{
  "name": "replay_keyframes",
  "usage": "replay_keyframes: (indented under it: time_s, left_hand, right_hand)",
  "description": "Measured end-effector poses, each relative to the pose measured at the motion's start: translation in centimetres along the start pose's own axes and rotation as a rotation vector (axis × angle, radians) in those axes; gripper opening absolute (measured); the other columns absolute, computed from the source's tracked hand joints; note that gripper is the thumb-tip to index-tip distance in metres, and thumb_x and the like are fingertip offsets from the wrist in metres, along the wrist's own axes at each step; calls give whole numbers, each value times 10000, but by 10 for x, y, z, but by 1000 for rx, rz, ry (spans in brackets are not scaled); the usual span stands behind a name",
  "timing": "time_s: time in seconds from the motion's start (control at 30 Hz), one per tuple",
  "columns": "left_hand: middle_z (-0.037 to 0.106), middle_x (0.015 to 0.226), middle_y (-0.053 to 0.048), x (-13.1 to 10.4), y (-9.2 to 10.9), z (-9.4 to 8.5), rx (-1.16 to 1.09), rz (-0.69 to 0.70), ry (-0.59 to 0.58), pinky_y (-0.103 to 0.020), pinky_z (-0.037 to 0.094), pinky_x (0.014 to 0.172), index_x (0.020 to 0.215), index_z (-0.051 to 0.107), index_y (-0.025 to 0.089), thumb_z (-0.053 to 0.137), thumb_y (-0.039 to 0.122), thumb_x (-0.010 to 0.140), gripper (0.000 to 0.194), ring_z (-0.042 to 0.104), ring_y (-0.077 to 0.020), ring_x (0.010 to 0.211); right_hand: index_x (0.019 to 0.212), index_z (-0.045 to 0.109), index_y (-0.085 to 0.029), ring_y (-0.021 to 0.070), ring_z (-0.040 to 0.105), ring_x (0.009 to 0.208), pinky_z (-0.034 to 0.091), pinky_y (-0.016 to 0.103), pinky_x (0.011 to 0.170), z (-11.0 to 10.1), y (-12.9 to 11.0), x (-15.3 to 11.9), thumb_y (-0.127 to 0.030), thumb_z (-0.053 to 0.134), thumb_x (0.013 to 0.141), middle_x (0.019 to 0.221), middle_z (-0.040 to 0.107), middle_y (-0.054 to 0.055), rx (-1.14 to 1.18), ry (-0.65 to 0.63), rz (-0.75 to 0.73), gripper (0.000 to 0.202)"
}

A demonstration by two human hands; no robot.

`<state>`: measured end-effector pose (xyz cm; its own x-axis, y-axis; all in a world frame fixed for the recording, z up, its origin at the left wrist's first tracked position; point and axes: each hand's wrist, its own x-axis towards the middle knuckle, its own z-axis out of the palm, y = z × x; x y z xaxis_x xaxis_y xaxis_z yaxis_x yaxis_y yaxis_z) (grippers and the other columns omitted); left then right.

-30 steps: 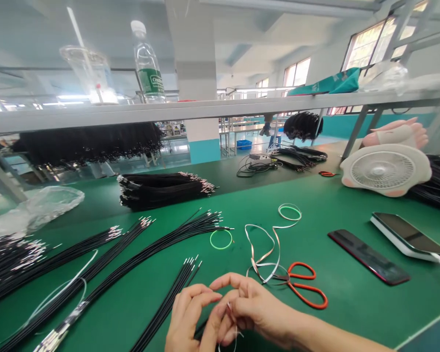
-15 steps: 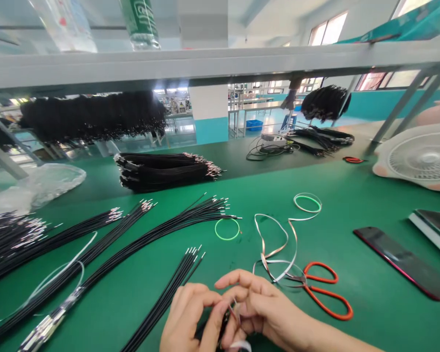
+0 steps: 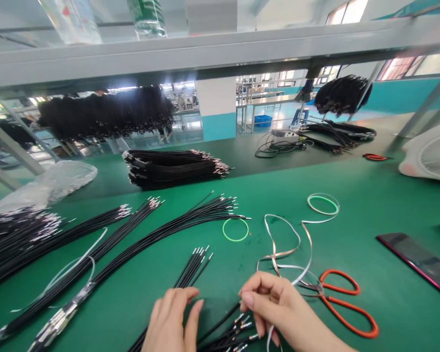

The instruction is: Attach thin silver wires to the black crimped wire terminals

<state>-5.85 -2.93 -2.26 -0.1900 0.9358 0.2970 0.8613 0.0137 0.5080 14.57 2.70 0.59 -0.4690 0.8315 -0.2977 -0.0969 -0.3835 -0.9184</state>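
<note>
At the front edge, my left hand point(image 3: 170, 320) lies over a bundle of thin black cables point(image 3: 190, 269) with bare metal tips. Its thumb and index finger are apart, with nothing visible between them. To its right, my right hand point(image 3: 275, 303) pinches the end of a single black cable point(image 3: 223, 317). More cable ends point(image 3: 238, 335) with silver and copper tips fan out below the hands, cut off by the frame edge. A white flat tape point(image 3: 304, 274) trails behind the right hand. Beside that hand lie scissors with orange handles point(image 3: 352, 313).
Further black cable bundles point(image 3: 132, 254) lie to the left, one with a metallic wrap. A green ring point(image 3: 235, 239) and a phone point(image 3: 418, 261) rest on the green table. Behind are a looped cable stack point(image 3: 176, 171), a plastic bag point(image 3: 55, 183) and a white fan point(image 3: 432, 151).
My hands, close together before, have separated. The left opened and moved left; the right now pinches a cable end. Cable tips between them came into sight, and the view shifted slightly left.
</note>
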Motion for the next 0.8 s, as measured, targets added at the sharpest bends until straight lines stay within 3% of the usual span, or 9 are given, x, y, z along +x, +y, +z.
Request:
replay_keyframes:
  time_s: [0.03, 0.17, 0.33, 0.47, 0.63, 0.8]
  left_hand:
    - [686, 875, -35, 6, -7, -2, 99, 18, -87, -353, 497, 672, 920, 666, 264, 544, 382, 865, 178, 629, -239, 775]
    - [662, 861, -78, 28, -5, 3, 431, 74, -70, -360, 464, 670, 889, 633, 206, 456, 246, 906, 182, 617, -261, 792]
    - [642, 782, -82, 37, 14, 12, 512, 98, -55, -367, 434, 660, 789, 579, 203, 381, 149, 924, 246, 617, -276, 746]
    - [667, 755, -41, 31, 19, 9, 316, 15, -111, -319, 434, 587, 862, 553, 223, 356, 179, 938, 216, 658, -242, 701]
    - [687, 737, 0, 19, 29, 15, 2, -46, -100, -295, 439, 586, 855, 560, 264, 389, 288, 931, 188, 673, -206, 622]
    - [686, 668, 0, 9, 30, 25, -301, -90, -125, -283, 451, 583, 816, 583, 258, 389, 388, 930, 260, 667, -191, 589]
  right_hand:
    - [798, 604, -159, 53, 490, 440, 307, 140, 350, -1, -1, 1, -526, 714, 732, 637, 612, -19, 3, 10, -3, 389]
    - [744, 601, -154, 57, 479, 433, 349, 155, 369, -1, 1, 4, -541, 734, 702, 608, 597, -27, 2, 6, 13, 412]
    - [718, 601, -141, 56, 502, 464, 414, 169, 430, -6, 1, 12, -532, 753, 682, 651, 620, -11, 17, -8, 4, 421]
    - [728, 633, -132, 68, 534, 527, 448, 163, 473, -9, -8, 15, -456, 789, 669, 636, 593, -17, -21, 6, -9, 364]
    - [705, 656, -129, 73, 570, 594, 486, 192, 489, 8, -7, 16, -453, 784, 664, 982, 632, 55, 5, -18, -32, 351]
    - [703, 679, -126, 84, 550, 564, 434, 190, 501, 21, 3, 28, -456, 788, 665, 767, 656, 33, 34, -21, -67, 349]
